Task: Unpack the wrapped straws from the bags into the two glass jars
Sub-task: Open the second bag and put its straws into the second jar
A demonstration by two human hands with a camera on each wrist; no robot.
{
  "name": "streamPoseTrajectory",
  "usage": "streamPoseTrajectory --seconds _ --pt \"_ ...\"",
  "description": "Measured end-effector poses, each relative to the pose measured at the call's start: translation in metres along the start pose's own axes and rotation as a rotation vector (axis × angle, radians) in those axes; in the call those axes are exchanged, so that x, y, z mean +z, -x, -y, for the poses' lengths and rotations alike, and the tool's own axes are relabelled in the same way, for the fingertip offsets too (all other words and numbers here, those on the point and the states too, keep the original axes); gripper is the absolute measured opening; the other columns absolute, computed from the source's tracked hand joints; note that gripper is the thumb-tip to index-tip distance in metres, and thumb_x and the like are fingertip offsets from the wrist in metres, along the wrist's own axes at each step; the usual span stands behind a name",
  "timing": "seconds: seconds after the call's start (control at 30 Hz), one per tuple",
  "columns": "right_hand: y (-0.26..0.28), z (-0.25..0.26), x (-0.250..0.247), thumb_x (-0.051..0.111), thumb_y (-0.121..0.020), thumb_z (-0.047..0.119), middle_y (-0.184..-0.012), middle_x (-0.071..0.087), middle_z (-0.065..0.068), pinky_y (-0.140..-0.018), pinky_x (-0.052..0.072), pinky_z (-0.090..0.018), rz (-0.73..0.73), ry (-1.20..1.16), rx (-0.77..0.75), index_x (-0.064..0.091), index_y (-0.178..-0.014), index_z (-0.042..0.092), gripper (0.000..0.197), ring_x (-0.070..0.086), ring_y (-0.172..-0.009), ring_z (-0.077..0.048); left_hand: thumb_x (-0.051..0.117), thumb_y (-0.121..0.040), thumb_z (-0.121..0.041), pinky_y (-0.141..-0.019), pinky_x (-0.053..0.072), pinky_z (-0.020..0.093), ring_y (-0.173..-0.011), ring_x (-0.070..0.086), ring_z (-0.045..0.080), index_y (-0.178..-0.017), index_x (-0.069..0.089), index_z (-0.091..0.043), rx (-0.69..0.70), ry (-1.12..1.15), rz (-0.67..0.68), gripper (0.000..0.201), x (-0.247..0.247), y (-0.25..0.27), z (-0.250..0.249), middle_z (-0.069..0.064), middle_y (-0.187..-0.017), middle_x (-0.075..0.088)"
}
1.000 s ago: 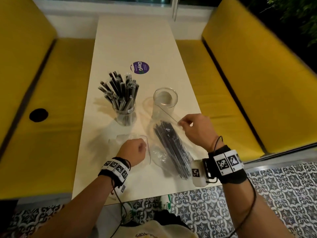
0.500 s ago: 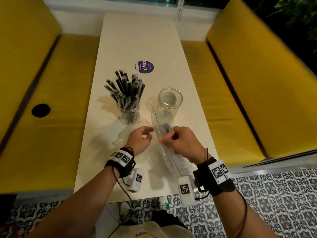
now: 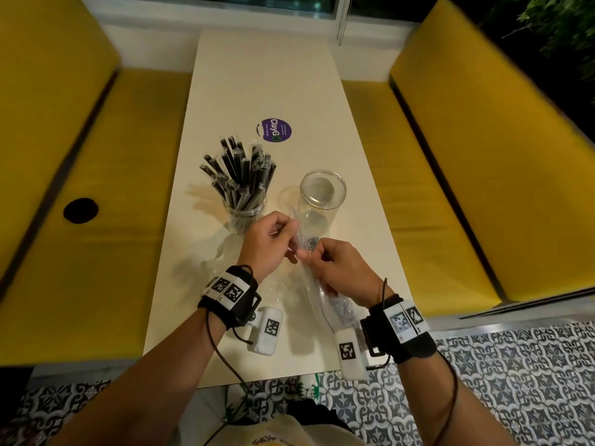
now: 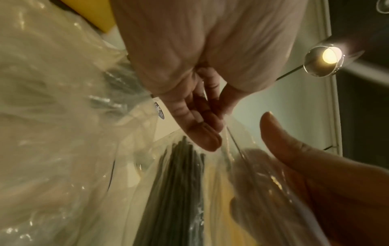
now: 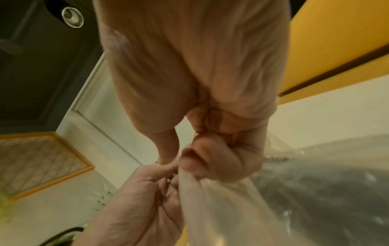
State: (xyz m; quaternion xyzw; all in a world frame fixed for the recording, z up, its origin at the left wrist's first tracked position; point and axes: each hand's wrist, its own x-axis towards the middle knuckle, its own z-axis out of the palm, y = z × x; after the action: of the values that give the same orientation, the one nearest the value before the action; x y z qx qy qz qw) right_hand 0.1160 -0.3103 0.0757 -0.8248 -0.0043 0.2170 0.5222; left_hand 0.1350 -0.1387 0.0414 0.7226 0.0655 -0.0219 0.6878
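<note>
Head view: roughly half done by my read. Left jar on the desk is packed with wrapped straws; right jar just beside it stands empty. I've got both hands at the mouth of the clear bag of straws in front of the jars: left hand pinching one side of the film, right hand pinching the other. An empty-looking crumpled bag lies under my left hand. Left to do: open this bag, load the right jar
</note>
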Motion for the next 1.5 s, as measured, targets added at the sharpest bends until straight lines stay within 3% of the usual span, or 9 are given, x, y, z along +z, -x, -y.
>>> streamPoseTrajectory --seconds 0.1,0.27,0.53,0.67,0.83,0.97,1.07,1.27,1.5 --pt "-0.004 0.009 -0.002 0.058 -0.102 0.055 -0.065 0.067 -0.002 -0.040 0.045 -0.024 -0.046 0.083 -0.035 0.057 -0.096 0.007 0.049 0.054 -0.041 -0.012 0.062 -0.108 -0.016 -0.067 0.067 0.046 -0.070 0.075 0.023 -0.089 0.068 -0.011 0.031 0.029 0.085 0.020 0.003 0.001 0.003 0.003 -0.079 0.075" --pt "-0.018 0.012 -0.008 0.053 -0.108 0.030 -0.074 0.068 0.000 -0.070 0.052 -0.037 -0.161 0.253 -0.200 0.058 -0.089 0.013 0.026 0.060 -0.067 -0.018 0.057 -0.110 -0.017 -0.071 0.065 0.036 -0.076 0.074 0.019 -0.095 0.070 -0.006 0.026 0.058 0.162 0.023 0.007 0.005 -0.003 0.007 -0.083 0.072" --pt "-0.018 0.009 0.004 0.062 -0.098 0.019 -0.058 0.051 0.004 -0.055 0.038 -0.026 -0.391 0.171 -0.251 0.052 -0.066 0.013 0.034 0.041 -0.055 -0.010 0.062 -0.104 -0.015 -0.082 0.066 0.053 -0.079 0.074 0.034 -0.091 0.068 -0.001 0.077 -0.061 0.144 0.019 0.010 0.003 -0.010 0.017 -0.083 0.074" --pt "-0.023 0.006 -0.004 0.052 -0.097 0.022 -0.062 0.059 -0.011 -0.054 0.047 -0.038 -0.599 -0.107 -0.169 0.051 -0.069 0.017 0.028 0.052 -0.057 -0.020 0.056 -0.107 -0.006 -0.082 0.065 0.044 -0.090 0.078 0.029 -0.092 0.062 0.002 -0.040 0.221 0.060 0.018 0.017 0.005 -0.020 0.022 -0.101 0.080" --pt "-0.011 0.007 -0.013 0.064 -0.100 0.045 -0.068 0.064 0.004 -0.057 0.043 -0.029 -0.311 -0.009 -0.119 0.062 -0.079 0.018 0.035 0.054 -0.057 -0.013 0.059 -0.108 -0.018 -0.077 0.060 0.035 -0.084 0.075 0.015 -0.093 0.067 -0.008 -0.103 0.265 0.025 0.020 0.018 0.003 -0.023 0.008 -0.090 0.079" --pt "-0.005 0.006 -0.021 0.064 -0.101 0.030 -0.068 0.071 -0.005 -0.055 0.049 -0.029 -0.335 0.103 -0.171 0.065 -0.081 0.012 0.027 0.057 -0.050 -0.015 0.071 -0.099 -0.042 -0.089 0.063 0.042 -0.090 0.078 0.028 -0.106 0.071 -0.001 -0.117 0.164 0.112 0.041 0.018 0.008 -0.018 0.018 -0.099 0.080" --pt "-0.003 0.007 -0.025 0.068 -0.099 0.023 -0.077 0.076 -0.009 -0.058 0.060 -0.038 -0.328 0.043 -0.132 0.068 -0.091 0.009 0.016 0.069 -0.059 -0.020 0.072 -0.100 -0.025 -0.084 0.061 0.044 -0.074 0.071 0.020 -0.099 0.074 0.000 -0.082 0.070 0.121 0.025 0.021 0.011 -0.011 0.009 -0.081 0.077" --pt "0.005 0.005 -0.032 0.078 -0.092 0.013 -0.084 0.076 -0.017 -0.064 0.067 -0.049 -0.299 -0.006 -0.022 0.064 -0.094 0.009 0.015 0.078 -0.069 -0.031 0.056 -0.109 -0.006 -0.074 0.063 0.033 -0.076 0.076 0.019 -0.098 0.064 -0.006 -0.120 0.236 0.128 0.013 0.024 0.016 -0.019 0.010 -0.089 0.080" --pt "0.008 0.004 -0.043 0.038 -0.099 -0.014 -0.090 0.054 -0.015 -0.056 0.063 -0.037 -0.444 -0.445 0.033 0.044 -0.103 0.012 0.027 0.067 -0.057 -0.016 0.040 -0.110 -0.001 -0.064 0.043 0.032 -0.064 0.041 0.019 -0.094 0.054 -0.010 -0.332 0.636 0.069 0.023 0.021 0.003 -0.024 0.004 -0.071 0.043"
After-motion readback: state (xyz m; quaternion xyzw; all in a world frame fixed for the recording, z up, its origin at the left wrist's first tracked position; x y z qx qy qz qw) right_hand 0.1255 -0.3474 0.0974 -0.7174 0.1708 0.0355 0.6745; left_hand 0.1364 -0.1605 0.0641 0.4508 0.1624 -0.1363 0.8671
